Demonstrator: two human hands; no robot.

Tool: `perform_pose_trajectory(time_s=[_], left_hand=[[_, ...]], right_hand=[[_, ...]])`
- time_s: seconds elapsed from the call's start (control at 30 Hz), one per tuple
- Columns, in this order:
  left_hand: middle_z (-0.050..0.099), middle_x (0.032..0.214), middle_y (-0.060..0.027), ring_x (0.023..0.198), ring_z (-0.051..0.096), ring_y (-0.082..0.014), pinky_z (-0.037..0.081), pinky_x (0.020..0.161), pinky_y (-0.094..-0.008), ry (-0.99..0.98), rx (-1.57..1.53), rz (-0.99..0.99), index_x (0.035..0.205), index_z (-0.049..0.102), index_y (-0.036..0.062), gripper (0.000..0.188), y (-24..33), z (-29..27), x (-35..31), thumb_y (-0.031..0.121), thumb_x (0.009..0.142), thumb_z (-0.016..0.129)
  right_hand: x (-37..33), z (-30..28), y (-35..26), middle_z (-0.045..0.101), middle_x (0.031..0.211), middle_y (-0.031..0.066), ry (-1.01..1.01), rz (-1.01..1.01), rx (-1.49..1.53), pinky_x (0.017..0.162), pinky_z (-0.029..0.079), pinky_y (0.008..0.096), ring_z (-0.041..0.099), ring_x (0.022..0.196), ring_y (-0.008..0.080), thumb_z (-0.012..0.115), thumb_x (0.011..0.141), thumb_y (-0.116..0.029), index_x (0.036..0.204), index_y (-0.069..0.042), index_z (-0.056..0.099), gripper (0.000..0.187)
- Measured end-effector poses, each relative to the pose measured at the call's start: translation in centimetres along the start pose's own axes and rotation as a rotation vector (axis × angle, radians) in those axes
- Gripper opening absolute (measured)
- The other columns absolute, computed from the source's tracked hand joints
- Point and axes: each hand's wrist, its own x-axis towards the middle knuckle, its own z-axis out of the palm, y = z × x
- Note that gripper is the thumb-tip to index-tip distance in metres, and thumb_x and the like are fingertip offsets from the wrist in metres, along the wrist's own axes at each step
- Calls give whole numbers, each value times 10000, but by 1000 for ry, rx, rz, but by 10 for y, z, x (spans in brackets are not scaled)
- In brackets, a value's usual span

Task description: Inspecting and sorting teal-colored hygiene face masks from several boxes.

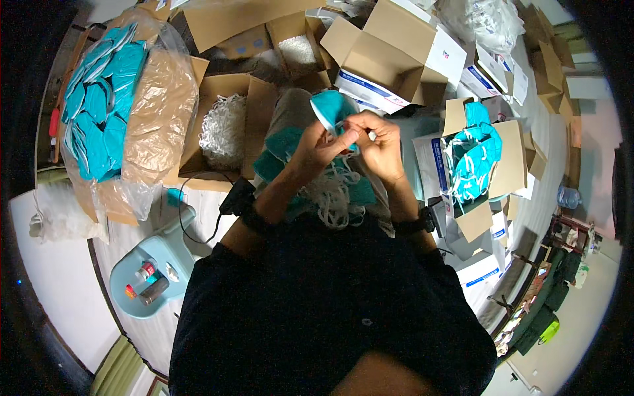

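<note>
A teal face mask with a white edge (332, 105) is held up over my lap between both hands. The fingers of my left hand (322, 143) are closed on its lower left side. My right hand (379, 146) pinches at its lower right corner, close to the left fingertips. What exactly lies between the fingertips is partly hidden. White elastic straps (333, 198) lie in a loose bunch on my lap below the hands. More teal masks (281, 144) rest on my lap beside my left forearm.
To the left are a plastic bag of stacked teal masks (99, 112) and a carton of white straps (224, 129). An open carton (380, 59) stands ahead. On the right, a carton holds strapped masks (475, 158). A light blue stool (142, 264) carries bottles.
</note>
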Motion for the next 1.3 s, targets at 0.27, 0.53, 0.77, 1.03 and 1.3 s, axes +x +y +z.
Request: perform_pose_trajectory(time_s=[0.27, 0.53, 0.77, 1.03, 1.3], left_hand=[[463, 615, 41, 593, 406, -30, 345, 507, -216, -24, 383, -41, 853, 588, 12, 193, 2, -8, -7, 200, 892, 603], [451, 595, 32, 583, 367, -29, 333, 487, -236, 115, 367, 73, 806, 581, 6, 167, 7, 8, -14, 150, 891, 577], [507, 592, 14, 551, 443, -35, 369, 485, -220, 123, 404, 39, 787, 558, 19, 182, 44, 9, -25, 162, 896, 581], [617, 904, -41, 762, 599, -85, 527, 623, -232, 342, 45, 134, 1041, 542, 6, 183, 40, 7, 3, 35, 870, 599], [619, 872, -38, 713, 591, -72, 530, 620, -233, 377, 217, 122, 1030, 549, 3, 217, 35, -1, 0, 24, 834, 642]], right_hand=[[2, 2, 4, 632, 734, -1, 70, 149, 252, 629, 422, 193, 528, 666, 44, 660, 820, -15, 798, -11, 640, 30], [17, -21, 28, 602, 647, -3, 368, 45, -108, 592, 399, 217, 483, 612, 61, 670, 784, -2, 726, -22, 619, 80], [26, -85, 83, 593, 692, -19, 648, 43, -206, 615, 409, 202, 497, 651, 57, 671, 809, -29, 706, -59, 622, 118], [-3, 15, -10, 600, 683, 51, 194, 273, 512, 544, 449, 237, 530, 561, 100, 544, 924, -127, 839, -22, 569, 137], [-8, 18, -21, 595, 727, 25, 111, 211, 239, 590, 430, 223, 528, 613, 79, 647, 848, -57, 846, -19, 588, 70]])
